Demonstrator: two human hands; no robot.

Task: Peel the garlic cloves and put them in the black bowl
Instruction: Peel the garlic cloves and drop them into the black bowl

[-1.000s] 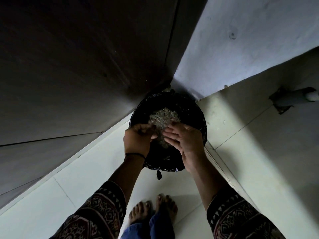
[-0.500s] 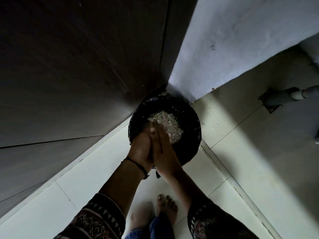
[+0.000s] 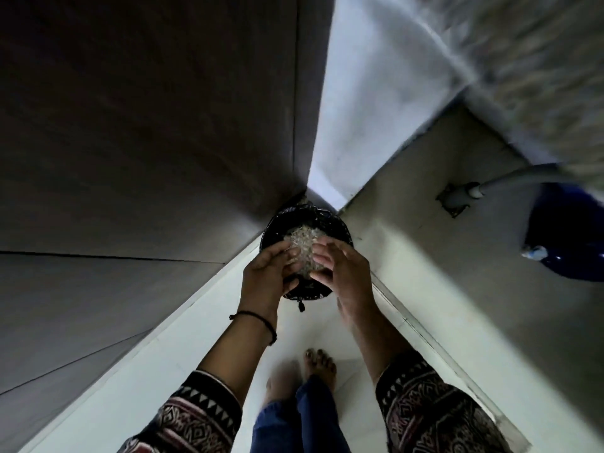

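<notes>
Centre frame: left hand and right hand, fingers loosely spread and holding nothing, hover over a black-lined bin on the floor, heaped with pale flakes, probably garlic skins. No cloves or black bowl are in view. Peeling seems finished, with only the discarding left.

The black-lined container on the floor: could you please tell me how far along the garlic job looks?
Done, seemingly: a heap of pale papery scraps lies in the black-lined container, likely peelings. In hand: the left hand and right hand hover over it, fingers loose, nothing plainly held. Left: no cloves or bowl are in view, so I cannot tell.
</notes>
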